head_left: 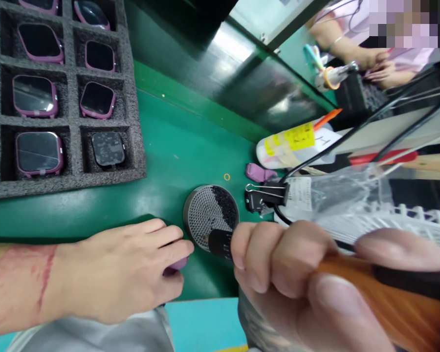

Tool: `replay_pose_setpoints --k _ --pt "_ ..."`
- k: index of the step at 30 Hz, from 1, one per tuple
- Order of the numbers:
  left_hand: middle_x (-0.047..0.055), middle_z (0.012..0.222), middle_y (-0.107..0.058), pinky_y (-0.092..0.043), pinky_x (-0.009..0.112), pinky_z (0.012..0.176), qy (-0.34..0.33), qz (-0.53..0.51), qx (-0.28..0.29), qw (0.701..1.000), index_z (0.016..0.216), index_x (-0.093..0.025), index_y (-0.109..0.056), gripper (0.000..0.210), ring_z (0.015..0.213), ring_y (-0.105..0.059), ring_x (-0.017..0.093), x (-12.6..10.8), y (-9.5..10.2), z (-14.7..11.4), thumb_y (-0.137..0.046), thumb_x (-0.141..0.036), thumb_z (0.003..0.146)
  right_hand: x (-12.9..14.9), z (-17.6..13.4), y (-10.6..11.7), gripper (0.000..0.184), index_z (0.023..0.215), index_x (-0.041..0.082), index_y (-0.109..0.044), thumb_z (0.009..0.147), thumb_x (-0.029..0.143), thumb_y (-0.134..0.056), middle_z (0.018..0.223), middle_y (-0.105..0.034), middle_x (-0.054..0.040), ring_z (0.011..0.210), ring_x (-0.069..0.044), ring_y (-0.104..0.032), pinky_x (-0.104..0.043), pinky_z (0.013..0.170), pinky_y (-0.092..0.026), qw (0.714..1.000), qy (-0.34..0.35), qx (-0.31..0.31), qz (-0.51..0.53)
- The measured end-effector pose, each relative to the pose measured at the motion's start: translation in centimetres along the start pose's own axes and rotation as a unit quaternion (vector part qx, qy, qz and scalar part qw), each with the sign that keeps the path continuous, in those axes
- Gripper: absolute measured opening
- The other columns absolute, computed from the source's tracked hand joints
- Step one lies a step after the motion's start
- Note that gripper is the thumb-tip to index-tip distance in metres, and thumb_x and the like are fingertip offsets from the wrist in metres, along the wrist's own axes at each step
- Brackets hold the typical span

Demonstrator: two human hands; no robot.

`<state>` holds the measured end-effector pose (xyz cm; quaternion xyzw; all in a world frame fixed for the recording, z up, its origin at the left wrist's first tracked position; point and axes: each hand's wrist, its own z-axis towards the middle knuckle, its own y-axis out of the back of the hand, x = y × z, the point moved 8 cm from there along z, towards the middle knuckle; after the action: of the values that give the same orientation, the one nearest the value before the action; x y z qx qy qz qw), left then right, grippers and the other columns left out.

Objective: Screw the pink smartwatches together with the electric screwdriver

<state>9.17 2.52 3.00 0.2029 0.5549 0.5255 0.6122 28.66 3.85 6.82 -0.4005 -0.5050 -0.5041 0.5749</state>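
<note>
My right hand (289, 274) is wrapped round an electric screwdriver (399, 298) with an orange body and a black nose. The screwdriver's tip reaches over a round screw dish (201, 212) with a perforated grey plate; I cannot tell whether it touches. Small black screws (225, 203) are heaped along the dish's right side. Left of the dish, my left hand (132, 269) is closed around a purple watch case (178, 265), mostly hidden under the fingers, low over the green bench.
A grey foam tray (141, 168) at upper left holds several purple-framed watches and one dark one (109, 149). Right of the dish are a purple piece (258, 172), a binder clip (267, 193), a yellow-labelled bottle (291, 142), cables and plastic bags. Another person's hands (379, 66) work beyond the partition.
</note>
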Motion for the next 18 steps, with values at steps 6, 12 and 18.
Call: replay_pose_setpoints --k 6,12,18 --pt "0.012 0.142 -0.090 -0.066 0.044 0.101 -0.004 -0.042 -0.010 0.999 0.112 -0.024 -0.084 0.011 0.120 -0.080 0.031 0.1 0.8 -0.2 -0.090 -0.034 0.109 0.6 1.5 -0.4 0.034 0.147 0.045 -0.074 0.119 0.031 -0.088 0.087 -0.065 0.0065 0.065 -0.020 -0.069 -0.045 0.066 -0.071 0.998 0.054 -0.011 0.041" --pt "0.010 0.119 -0.089 -0.058 0.048 0.090 0.026 0.042 -0.075 0.996 0.118 -0.020 -0.085 0.022 0.108 -0.078 0.030 0.0 0.4 -0.3 -0.067 -0.015 0.128 0.6 2.4 -1.4 0.030 0.153 0.039 -0.075 0.128 0.023 -0.070 0.087 -0.060 0.0082 0.063 -0.015 -0.065 -0.041 0.067 -0.068 0.995 0.079 0.003 0.061" --pt "0.005 0.106 -0.080 -0.051 0.047 0.080 0.058 0.053 -0.060 0.995 0.130 -0.017 -0.090 0.020 0.090 -0.066 0.026 0.3 0.4 -0.3 -0.071 -0.015 0.124 1.4 1.9 -1.1 0.025 0.149 0.036 -0.075 0.128 0.023 -0.074 0.087 -0.059 0.0086 0.063 -0.015 -0.062 -0.040 0.065 -0.067 0.995 0.091 -0.010 0.047"
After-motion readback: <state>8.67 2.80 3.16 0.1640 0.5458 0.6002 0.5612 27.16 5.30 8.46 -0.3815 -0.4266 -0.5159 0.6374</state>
